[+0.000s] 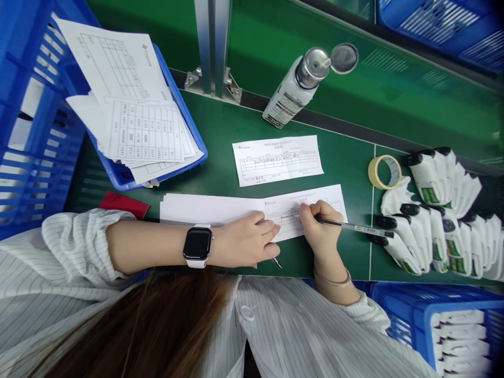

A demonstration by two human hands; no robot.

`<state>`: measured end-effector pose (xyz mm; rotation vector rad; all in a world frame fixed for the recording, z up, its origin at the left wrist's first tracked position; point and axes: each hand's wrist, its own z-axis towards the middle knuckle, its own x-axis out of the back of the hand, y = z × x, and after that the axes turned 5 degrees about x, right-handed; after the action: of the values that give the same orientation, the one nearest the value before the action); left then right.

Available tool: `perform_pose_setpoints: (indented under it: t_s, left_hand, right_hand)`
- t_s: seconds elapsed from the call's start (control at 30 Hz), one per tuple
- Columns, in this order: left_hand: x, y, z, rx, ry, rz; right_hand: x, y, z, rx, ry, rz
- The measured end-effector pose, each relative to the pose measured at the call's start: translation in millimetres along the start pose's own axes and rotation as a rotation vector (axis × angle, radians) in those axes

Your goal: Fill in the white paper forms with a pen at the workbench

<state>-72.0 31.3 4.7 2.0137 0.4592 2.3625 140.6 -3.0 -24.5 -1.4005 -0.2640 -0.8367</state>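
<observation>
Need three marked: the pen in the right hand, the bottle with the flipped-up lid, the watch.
Pen [356,227]: head view, on its barrel.
Bottle [292,95]: head view, on the body, below the metal top.
Watch [197,242]: head view, on the dark screen.

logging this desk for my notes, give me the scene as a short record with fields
left hand: lying on the lower form's left side, white-strapped watch on the wrist
right hand: gripping a pen over the same form, pen tip hidden by fingers
second form: lying flat beyond the lower one, with handwriting
papers: piled in a blue tray on the left
bottle: upright near the table's far edge, lid flipped open
right side: roll of tape beside rows of white gadgets
</observation>
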Motion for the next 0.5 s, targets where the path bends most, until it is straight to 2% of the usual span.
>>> perform_pose_setpoints:
  t_s: [0.33, 0.5]
  left_hand:
    - [1.3, 0.0, -0.4, 0.003, -0.012, 0.004]
    - [1.5, -0.2, -0.2, 0.000, -0.025, 0.012]
  right_hand:
    - [0.7, -2.1, 1.2, -0.007, 0.016, 0.016]
    - [0.3, -5.0, 3.0, 0.038, 0.017, -0.039]
